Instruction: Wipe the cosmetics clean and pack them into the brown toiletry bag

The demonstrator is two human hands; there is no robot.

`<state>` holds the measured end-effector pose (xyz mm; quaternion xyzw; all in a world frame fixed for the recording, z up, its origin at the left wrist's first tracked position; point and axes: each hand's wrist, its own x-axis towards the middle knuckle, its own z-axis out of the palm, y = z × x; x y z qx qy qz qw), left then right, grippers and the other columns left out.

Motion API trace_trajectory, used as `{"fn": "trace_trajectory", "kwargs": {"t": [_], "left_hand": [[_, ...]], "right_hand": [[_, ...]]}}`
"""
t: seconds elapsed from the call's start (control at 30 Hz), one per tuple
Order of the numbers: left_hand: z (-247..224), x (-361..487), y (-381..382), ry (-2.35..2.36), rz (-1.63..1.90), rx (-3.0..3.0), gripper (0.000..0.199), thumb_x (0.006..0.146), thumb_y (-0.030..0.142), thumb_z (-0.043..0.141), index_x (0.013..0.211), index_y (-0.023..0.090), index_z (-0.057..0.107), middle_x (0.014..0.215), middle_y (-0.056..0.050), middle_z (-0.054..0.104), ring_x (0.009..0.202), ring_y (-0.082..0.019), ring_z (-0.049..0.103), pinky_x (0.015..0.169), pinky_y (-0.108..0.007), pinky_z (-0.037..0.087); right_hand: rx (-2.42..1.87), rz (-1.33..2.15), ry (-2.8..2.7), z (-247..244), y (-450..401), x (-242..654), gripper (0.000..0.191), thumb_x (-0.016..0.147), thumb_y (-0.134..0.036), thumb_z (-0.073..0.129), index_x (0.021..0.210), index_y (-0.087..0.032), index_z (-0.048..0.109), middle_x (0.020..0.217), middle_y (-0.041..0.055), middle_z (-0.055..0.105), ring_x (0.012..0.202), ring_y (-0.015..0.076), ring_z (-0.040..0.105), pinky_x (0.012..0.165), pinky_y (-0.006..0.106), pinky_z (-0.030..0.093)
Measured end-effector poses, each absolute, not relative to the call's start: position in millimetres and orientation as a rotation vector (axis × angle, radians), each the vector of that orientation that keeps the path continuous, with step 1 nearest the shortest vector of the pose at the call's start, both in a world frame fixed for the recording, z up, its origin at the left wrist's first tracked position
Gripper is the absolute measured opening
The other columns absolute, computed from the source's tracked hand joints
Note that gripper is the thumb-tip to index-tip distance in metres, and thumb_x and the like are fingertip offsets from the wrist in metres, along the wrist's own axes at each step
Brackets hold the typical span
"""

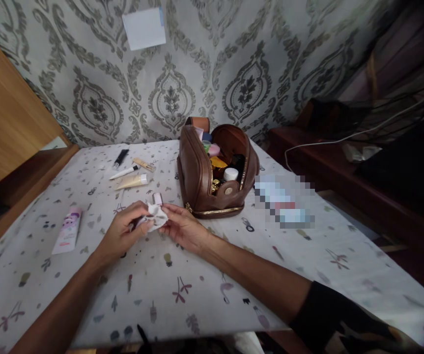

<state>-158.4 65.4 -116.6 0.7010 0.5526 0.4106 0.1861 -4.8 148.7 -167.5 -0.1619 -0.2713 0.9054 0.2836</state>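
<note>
In the middle of the head view, my left hand [127, 227] is closed on a crumpled white tissue [155, 216]. My right hand [182, 227] meets it from the other side, its fingers pinched at the tissue's edge. A small pale item with a squarish end [157, 198] sticks up just beyond the tissue; whether it is inside the tissue or behind it I cannot tell. To the right of both hands stands an unzipped brown toiletry bag [197, 189], holding a white-capped bottle [231, 174] and several other cosmetics.
Beyond my left hand lie a cream tube [132, 182], a slim white tube [123, 172], a beige tube [144, 164] and a black tube [121, 159]. A pink-and-white tube [67, 231] is at left. Something pixelated [284, 201] lies right of the bag. A patterned wall stands behind.
</note>
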Motion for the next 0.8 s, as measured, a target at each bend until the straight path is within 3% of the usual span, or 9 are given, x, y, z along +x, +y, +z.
{"fn": "trace_trajectory", "kwargs": {"t": [0.13,0.37,0.53,0.63,0.8], "left_hand": [[-119,-156,64,1.528,1.171,1.858,0.021,0.092,0.038,0.06,0.084,0.019,0.065,0.079,-0.002,0.058,0.071,-0.015,0.053,0.063,-0.025,0.042],[-127,-166,69,1.789,1.512,1.598,0.019,0.089,0.038,0.062,0.087,0.02,0.064,0.074,0.002,0.056,0.066,-0.012,0.049,0.061,-0.023,0.041],[-124,-163,68,1.658,1.342,1.66,0.022,0.089,0.039,0.063,0.084,0.018,0.065,0.077,0.0,0.058,0.068,-0.013,0.052,0.059,-0.023,0.042],[-122,-163,67,1.607,1.255,1.711,0.023,0.089,0.039,0.063,0.081,0.018,0.065,0.076,0.0,0.056,0.066,-0.013,0.051,0.056,-0.022,0.041],[-124,-167,66,1.649,1.407,1.677,0.02,0.088,0.039,0.064,0.083,0.019,0.065,0.077,0.0,0.056,0.067,-0.013,0.051,0.058,-0.023,0.041]], "right_hand": [[-0.474,2.42,-0.765,-166,149,-4,0.049,0.05,-0.037,0.097,0.086,-0.013,0.073,0.076,-0.0013,0.07,0.065,0.0087,0.063,0.059,0.02,0.054],[-0.412,2.464,-1.007,-161,144,1,0.038,0.065,-0.041,0.09,0.083,-0.014,0.07,0.074,-0.0008,0.068,0.068,0.0099,0.065,0.058,0.019,0.051],[-0.403,2.445,-0.881,-162,147,-1,0.047,0.06,-0.04,0.093,0.093,-0.016,0.071,0.075,-0.0007,0.07,0.069,0.0106,0.065,0.061,0.02,0.05],[-0.399,2.425,-0.802,-164,149,-3,0.047,0.055,-0.038,0.095,0.088,-0.018,0.07,0.068,-0.0043,0.066,0.06,0.0077,0.059,0.058,0.019,0.048],[-0.402,2.299,-1.099,-167,144,-3,0.044,0.064,-0.041,0.09,0.097,-0.018,0.071,0.075,-0.0023,0.069,0.062,0.0074,0.058,0.059,0.02,0.045]]}}
